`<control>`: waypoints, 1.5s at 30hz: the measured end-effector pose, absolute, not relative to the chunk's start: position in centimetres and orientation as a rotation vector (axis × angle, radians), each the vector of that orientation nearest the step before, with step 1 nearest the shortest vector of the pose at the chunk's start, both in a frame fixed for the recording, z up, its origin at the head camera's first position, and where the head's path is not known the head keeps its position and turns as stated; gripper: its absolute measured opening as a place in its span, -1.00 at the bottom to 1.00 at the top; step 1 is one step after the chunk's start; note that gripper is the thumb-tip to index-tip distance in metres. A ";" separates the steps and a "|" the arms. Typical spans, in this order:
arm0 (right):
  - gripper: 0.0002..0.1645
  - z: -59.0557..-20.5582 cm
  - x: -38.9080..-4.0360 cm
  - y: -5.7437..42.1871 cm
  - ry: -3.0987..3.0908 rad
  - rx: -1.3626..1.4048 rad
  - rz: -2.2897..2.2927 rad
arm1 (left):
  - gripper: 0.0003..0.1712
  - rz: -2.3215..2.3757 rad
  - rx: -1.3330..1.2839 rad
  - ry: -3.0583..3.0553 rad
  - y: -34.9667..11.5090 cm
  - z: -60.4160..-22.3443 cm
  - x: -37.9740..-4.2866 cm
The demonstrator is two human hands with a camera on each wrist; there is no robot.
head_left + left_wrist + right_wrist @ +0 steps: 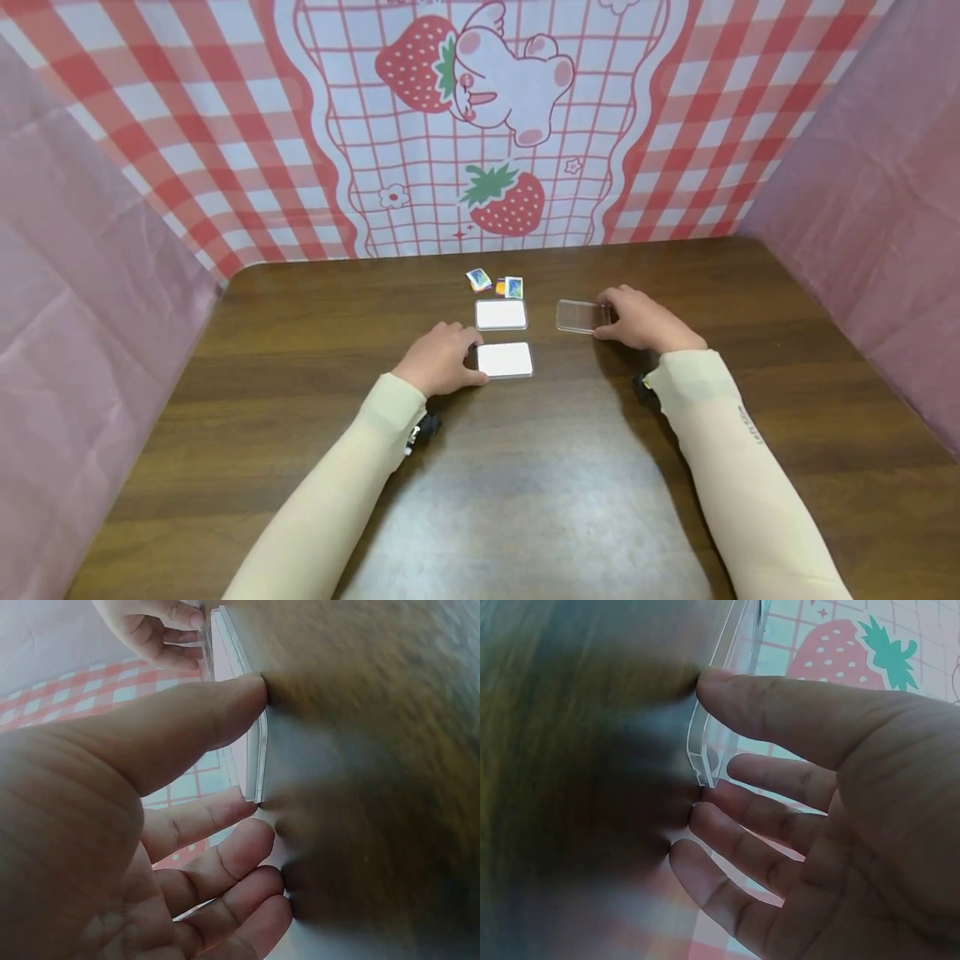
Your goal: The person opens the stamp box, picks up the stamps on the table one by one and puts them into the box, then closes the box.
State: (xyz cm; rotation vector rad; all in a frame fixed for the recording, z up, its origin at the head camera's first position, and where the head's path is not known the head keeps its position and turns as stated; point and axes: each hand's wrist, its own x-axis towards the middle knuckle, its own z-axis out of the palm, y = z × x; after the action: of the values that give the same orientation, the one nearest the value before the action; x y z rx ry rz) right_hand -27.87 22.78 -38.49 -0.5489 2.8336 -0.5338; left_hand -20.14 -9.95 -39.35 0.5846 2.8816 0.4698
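In the head view my left hand (pixel 441 360) holds the left end of a flat white rectangle with a clear rim (pixel 506 360), thumb on the near edge and fingers on the far one. The left wrist view shows this white rectangle (pixel 253 757) flat on the wood between thumb and index finger. To the right, my right hand (pixel 639 320) grips a clear plastic rectangular cover (pixel 576 317) by its right end. Up close in the right wrist view, the clear cover (pixel 698 742) lies on the table, between the thumb and the fingers.
A second white rectangle with a clear rim (pixel 501 314) lies just beyond the first. Behind it are two small bunches of colourful picture pieces, one on the left (pixel 478 279) and one on the right (pixel 512 287). A strawberry-patterned cloth (pixel 465 192) hangs at the brown table's (pixel 300 333) back edge.
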 end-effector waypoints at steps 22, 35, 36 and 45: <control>-0.29 -38.5 -27.7 23.1 2.824 -0.550 -0.573 | -0.13 0.688 0.434 2.807 -10.5 -39.4 -26.6; -0.29 -38.8 -27.9 23.7 2.816 -0.559 -0.609 | -0.21 0.756 0.426 2.792 -10.5 -40.3 -26.5; -0.29 -38.8 -27.9 23.8 2.812 -0.563 -0.620 | -0.22 0.757 0.424 2.798 -10.6 -40.3 -26.3; -0.18 -36.9 -27.3 21.9 2.870 -0.567 -0.624 | -0.23 0.707 0.349 2.847 -10.7 -39.9 -24.9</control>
State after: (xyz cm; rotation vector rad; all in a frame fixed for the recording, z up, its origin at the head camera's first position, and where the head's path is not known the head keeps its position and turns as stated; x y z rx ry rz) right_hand -27.33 21.93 -36.93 -0.5667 2.8695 -0.6242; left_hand -24.92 -10.67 -39.93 0.3488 2.8469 0.7070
